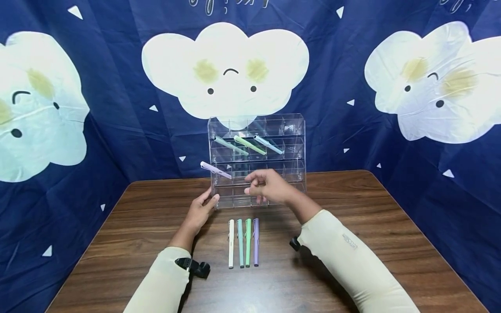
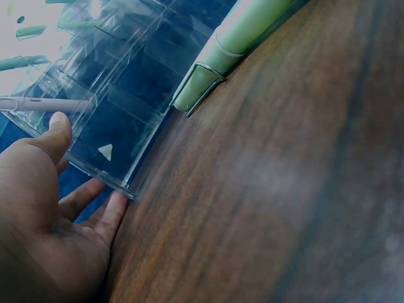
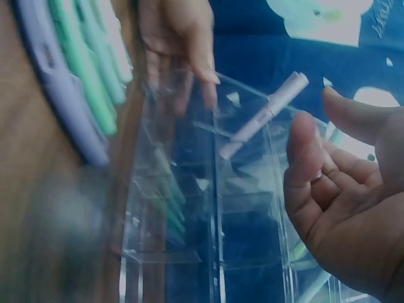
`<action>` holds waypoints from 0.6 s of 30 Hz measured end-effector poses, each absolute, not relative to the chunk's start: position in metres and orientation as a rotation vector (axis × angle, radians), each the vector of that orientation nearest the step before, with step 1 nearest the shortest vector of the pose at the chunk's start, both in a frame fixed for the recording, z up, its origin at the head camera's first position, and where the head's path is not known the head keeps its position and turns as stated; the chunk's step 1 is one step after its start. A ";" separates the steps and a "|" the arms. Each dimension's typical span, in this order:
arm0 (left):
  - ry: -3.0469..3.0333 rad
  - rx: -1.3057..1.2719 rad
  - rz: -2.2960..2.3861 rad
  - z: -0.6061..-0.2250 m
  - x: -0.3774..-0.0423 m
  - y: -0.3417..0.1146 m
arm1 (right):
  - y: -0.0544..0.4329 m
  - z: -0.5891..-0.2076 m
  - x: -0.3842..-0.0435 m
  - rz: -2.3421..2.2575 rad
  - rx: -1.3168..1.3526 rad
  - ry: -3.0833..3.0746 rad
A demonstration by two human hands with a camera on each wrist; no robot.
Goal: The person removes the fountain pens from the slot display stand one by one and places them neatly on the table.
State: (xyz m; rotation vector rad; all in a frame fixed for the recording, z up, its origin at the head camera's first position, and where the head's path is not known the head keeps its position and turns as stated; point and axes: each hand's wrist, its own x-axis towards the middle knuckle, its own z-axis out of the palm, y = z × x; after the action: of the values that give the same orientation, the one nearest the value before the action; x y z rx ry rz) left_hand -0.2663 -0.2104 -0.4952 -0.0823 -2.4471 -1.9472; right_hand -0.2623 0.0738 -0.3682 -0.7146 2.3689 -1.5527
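**Eight pens, one clear rack, two hands**

Left hand (image 1: 198, 214): one, grasping the display rack (image 1: 294, 150) by its lower left corner, thumb at the front, the other fingers round the side.

Right hand (image 1: 272, 187): one, released, holding nothing; raised before the rack's lower tiers, fingers loosely bent, thumb apart from the index finger. Whether a fingertip touches the rack cannot be told.

Display rack: one, clear, tiered and divided into compartments; standing upright near the middle of the table's far edge.

Pens in the rack: four, all slanting, left ends higher. Three on the second tier from the top, left to right: grey-green pen (image 1: 231, 146), light green pen (image 1: 250, 145), pale blue pen (image 1: 268, 144). One on the tier below, at the left: lilac pen (image 1: 216, 170), its upper end jutting past the rack's left side.

Pens on the table (image 1: 352, 204): four, in a row between the rack and the near edge, clip ends toward the far edge. Left to right: white pen (image 1: 231, 243), blue-green pen (image 1: 240, 243), bright green pen (image 1: 248, 242), purple pen (image 1: 256, 242).

Backdrop: blue cloth (image 1: 117, 65), printed with white clouds.
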 end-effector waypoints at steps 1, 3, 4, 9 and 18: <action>-2.448 -0.085 -1.944 -0.495 -0.266 -0.210 | 0.073 -0.366 -0.265 -1.575 -0.707 2.383; -2.446 -0.087 -1.943 -0.496 -0.267 -0.210 | 0.073 -0.362 -0.270 -1.617 -0.691 2.392; -2.448 -0.091 -1.940 -0.496 -0.267 -0.210 | 0.072 -0.360 -0.273 -1.631 -0.681 2.394; -2.455 -0.093 -1.935 -0.497 -0.268 -0.210 | 0.068 -0.359 -0.283 -1.674 -0.649 2.406; -2.443 -0.088 -1.960 -0.496 -0.268 -0.211 | 0.048 -0.354 -0.295 -1.759 -0.627 2.397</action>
State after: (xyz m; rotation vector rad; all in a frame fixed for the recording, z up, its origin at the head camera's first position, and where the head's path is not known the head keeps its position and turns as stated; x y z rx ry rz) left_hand -0.2676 -0.2112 -0.4958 -0.0875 -2.4425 -1.9603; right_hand -0.2953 0.0480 -0.3543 -0.6272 2.3971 -1.7592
